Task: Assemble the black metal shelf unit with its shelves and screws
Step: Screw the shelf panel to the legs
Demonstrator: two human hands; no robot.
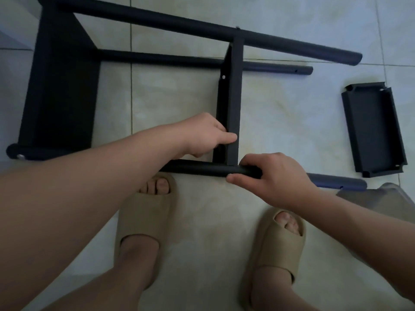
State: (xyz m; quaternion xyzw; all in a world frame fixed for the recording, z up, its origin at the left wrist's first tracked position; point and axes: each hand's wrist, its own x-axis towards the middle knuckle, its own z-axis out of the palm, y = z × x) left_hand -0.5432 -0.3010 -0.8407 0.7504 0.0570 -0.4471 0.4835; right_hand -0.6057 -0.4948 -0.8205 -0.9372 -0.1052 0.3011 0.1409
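Tiled floor (202, 221), left fingers (229, 138) pinching shelf (233, 97) — right fingers (249, 162) wrapping pole (202, 169), spare tray (372, 129) apart

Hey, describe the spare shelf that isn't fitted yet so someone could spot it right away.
Start at the black frame lying on its side on the tiled floor. Look right, past its open tube ends: the loose shelf lies alone there, rim upward. Unlike the fitted shelves, it joins no tube.
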